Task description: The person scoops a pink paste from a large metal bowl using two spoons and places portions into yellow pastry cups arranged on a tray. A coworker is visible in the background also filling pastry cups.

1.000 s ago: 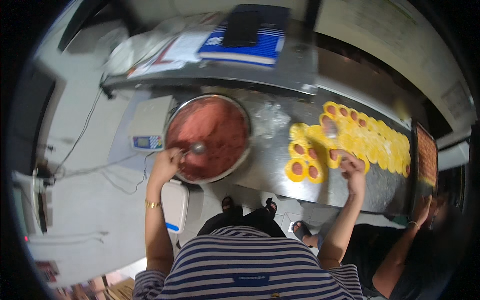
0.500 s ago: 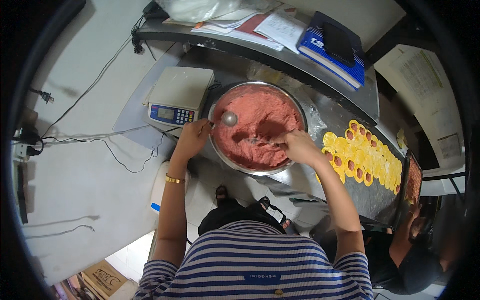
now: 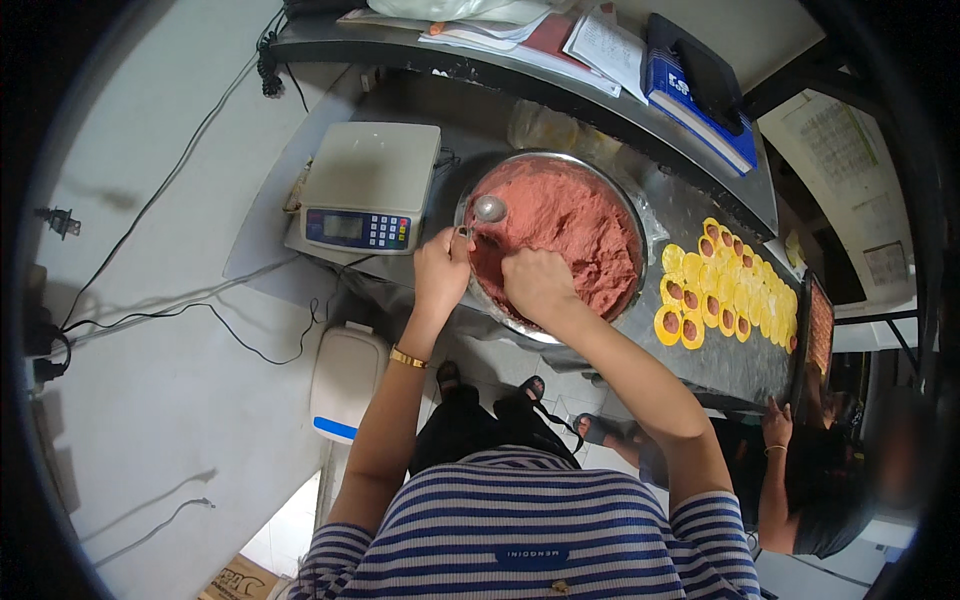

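A large steel bowl (image 3: 497,318) full of pink ground meat (image 3: 590,220) stands on the counter in front of me. My left hand (image 3: 442,272) is closed at the bowl's left rim, beside the handle end of a small round metal scoop (image 3: 489,208) that lies on the meat. Whether the fingers also grip that handle, I cannot tell. Curled into the meat near the bowl's front edge is my right hand (image 3: 538,282), its knuckles up and its fingertips hidden. Right of the bowl, yellow round wrappers (image 3: 738,295) overlap in rows, several topped with pink meat.
A digital scale (image 3: 370,175) stands left of the bowl. Papers (image 3: 545,50) and a blue book (image 3: 700,110) rest on the shelf above. Another person's hand (image 3: 776,425) is at the counter's right end by a tray (image 3: 820,325). A lidded bin (image 3: 348,385) stands below.
The view has shifted, moving the bowl and scale rightward in it. My right hand has moved left within the bowl and curled into the meat. Another person's hand now shows at the counter edge.
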### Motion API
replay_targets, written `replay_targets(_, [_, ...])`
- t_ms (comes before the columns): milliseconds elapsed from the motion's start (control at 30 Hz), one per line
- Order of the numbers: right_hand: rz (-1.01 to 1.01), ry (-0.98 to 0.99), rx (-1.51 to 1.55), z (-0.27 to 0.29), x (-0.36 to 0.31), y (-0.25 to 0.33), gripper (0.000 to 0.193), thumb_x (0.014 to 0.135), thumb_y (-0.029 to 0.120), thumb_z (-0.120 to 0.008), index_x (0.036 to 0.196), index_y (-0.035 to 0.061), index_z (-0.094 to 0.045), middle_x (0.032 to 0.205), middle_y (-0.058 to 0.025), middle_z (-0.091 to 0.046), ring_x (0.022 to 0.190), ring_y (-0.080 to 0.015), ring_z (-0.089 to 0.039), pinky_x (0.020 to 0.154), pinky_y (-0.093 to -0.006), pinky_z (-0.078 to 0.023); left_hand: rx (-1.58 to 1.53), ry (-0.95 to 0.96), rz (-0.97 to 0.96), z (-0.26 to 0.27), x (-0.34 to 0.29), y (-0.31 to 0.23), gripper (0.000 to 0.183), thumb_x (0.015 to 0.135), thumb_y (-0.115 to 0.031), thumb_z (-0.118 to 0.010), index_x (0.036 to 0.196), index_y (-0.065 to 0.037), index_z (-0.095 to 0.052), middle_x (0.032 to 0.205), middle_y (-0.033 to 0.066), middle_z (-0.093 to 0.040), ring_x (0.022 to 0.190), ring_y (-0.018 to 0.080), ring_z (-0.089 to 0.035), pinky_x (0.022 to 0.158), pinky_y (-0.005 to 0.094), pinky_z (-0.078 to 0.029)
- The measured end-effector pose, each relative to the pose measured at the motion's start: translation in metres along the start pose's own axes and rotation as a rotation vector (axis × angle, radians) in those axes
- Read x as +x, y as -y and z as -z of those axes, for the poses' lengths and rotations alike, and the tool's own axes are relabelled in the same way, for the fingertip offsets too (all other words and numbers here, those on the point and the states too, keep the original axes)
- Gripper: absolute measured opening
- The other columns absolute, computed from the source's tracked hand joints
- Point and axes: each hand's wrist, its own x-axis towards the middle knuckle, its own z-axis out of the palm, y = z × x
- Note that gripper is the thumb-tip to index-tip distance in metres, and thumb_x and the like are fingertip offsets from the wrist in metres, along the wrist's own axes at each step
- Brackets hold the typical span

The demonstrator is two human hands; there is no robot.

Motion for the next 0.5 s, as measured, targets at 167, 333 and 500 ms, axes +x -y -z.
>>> replay_targets(167, [-0.078, 0.171, 0.069, -0.008, -0.022, -0.011, 0.022, 0.076, 0.016, -0.05, 0.079, 0.0027, -0.067, 0.083, -0.0193, -0.065, 0.079, -0.0328, -0.064, 0.072, -0.0412, -0.051, 0.013, -0.028, -0.04, -0.002, 0.002, 0.002, 0.025, 0.088, -0.017, -0.047, 0.075, 0.001, -0.058, 0.067, 0.0224, -0.058, 0.064, 0.0376, -0.06, 0.058, 0.0422, -0.044])
replay_targets(333, [-0.111, 0.146, 0.464, -0.01, -0.045, -0.06, 0.028, 0.074, 0.015, -0.053, 0.096, 0.0096, -0.07, 0.092, -0.0151, -0.066, 0.086, -0.0304, -0.063, 0.081, -0.0367, -0.047, 0.021, -0.001, -0.024, 0.002, 0.004, 0.002, 0.024, 0.086, -0.016, -0.047, 0.076, 0.003, -0.057, 0.066, 0.0241, -0.055, 0.065, 0.0386, -0.059, 0.058, 0.0424, -0.042])
replay_targets(500, [-0.384, 0.199, 1.152, 0.008, -0.077, -0.097, 0.027, 0.075, 0.002, -0.06, 0.101, 0.0038, -0.067, 0.072, -0.0115, -0.065, 0.062, -0.0113, -0.052, 0.062, -0.0222, -0.042, 0.045, 0.045, -0.054, 0.014, 0.007, -0.01, 0.026, 0.086, -0.018, -0.046, 0.076, 0.003, -0.058, 0.069, 0.0244, -0.056, 0.068, 0.0386, -0.058, 0.061, 0.0414, -0.043])
